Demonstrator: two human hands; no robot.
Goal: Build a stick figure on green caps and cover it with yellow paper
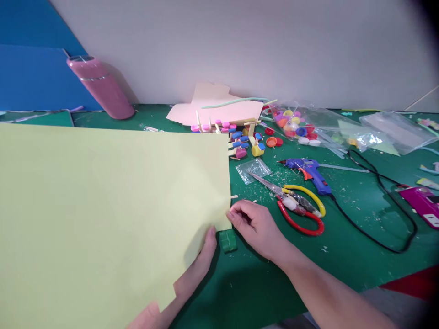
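Observation:
A large pale yellow-green paper sheet (113, 205) fills the left side, raised over the table. My right hand (257, 226) pinches its right edge close to the lower corner, thumb and fingertips together. My left hand (206, 249) grips the sheet's lower edge, with most of its fingers hidden behind the paper. Just under that corner, between both hands, lies a small green block (228, 241). A patch of skin (147, 316) shows at the bottom by a notch in the sheet; I cannot tell which part of an arm or hand it is.
Right of my hands lie scissors (298, 205) and a blue glue gun (307, 171) with a trailing black cord (363, 242). Behind are a small plastic bag (253, 170), bottle-cap pieces (240, 153), a bag of colored caps (298, 125), pink paper (219, 112) and a tilted pink bottle (103, 89).

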